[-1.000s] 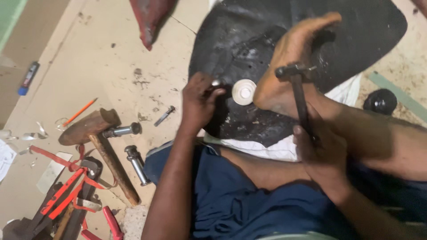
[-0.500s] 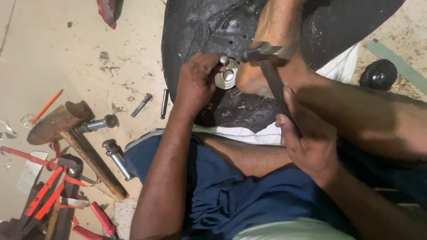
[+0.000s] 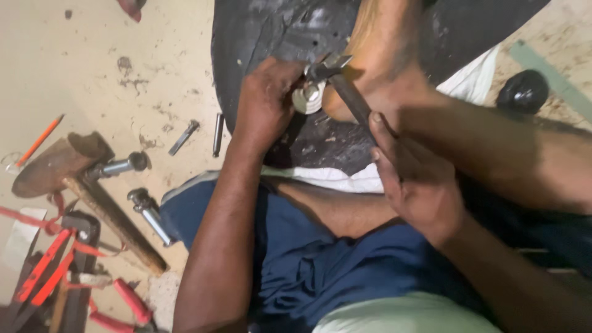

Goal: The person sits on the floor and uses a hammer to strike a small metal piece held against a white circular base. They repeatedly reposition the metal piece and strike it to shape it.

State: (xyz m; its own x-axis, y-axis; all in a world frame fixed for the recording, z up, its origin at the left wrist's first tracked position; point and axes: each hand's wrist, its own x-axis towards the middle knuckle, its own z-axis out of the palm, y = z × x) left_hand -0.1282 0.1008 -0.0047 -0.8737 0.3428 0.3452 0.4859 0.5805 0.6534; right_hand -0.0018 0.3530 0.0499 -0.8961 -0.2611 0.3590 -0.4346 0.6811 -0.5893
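Observation:
My left hand [image 3: 266,102] pinches a round silver metal piece [image 3: 306,98] against a black rubber sheet [image 3: 265,31] on the floor. A small hammer [image 3: 345,86] is gripped by its dark handle in my right hand [image 3: 416,182], its head resting right at the metal piece. My bare foot [image 3: 385,55] presses down on the rubber sheet just beside the hammer head.
A large wooden-handled hammer [image 3: 80,176] lies at the left with two steel bolts [image 3: 132,179] beside it. Red-handled tools [image 3: 55,277] lie at the bottom left. Two small metal pins [image 3: 200,135] and an orange pencil [image 3: 40,140] lie on the floor. A black round object [image 3: 523,91] sits at the right.
The hammer head has come down from above the foot to the metal piece. The view has shifted, so everything sits further left and larger.

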